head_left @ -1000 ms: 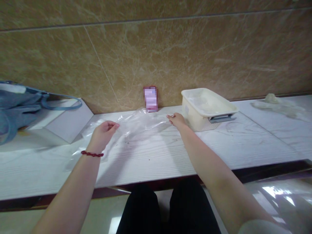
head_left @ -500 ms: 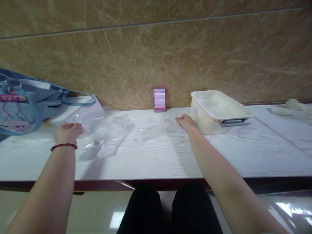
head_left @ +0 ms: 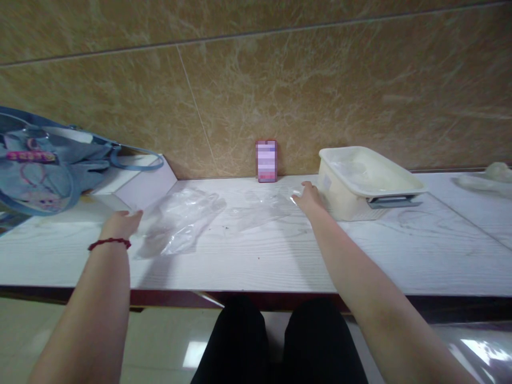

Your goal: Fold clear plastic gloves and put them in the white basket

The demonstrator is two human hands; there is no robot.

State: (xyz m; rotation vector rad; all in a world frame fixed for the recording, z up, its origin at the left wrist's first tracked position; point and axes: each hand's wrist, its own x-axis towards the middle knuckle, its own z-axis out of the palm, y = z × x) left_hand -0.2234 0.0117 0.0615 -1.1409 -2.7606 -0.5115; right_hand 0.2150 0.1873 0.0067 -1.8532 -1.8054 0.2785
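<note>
Brown marbled tiles cover the wall, and against it runs a white wood-grain counter. Taking the middle of the view as the clock's centre, the crumpled clear plastic bag lies on the counter between 8 and 9 o'clock. Beyond it, near 9 o'clock, is the left hand, with a red bracelet on its wrist; whether its fingers hold the bag's edge, I cannot tell. Close to the centre, toward 6 o'clock, a second clear plastic piece is spread thinly. At its end, toward 3 o'clock, is the right hand — thumb and forefinger stand apart, rather wide. Just beside this hand stands a cream tub with a grey clasp. Near 12 o'clock a phone is upright at the wall. At 9 o'clock are a white box and — overlapping it — a blue bag.
</note>
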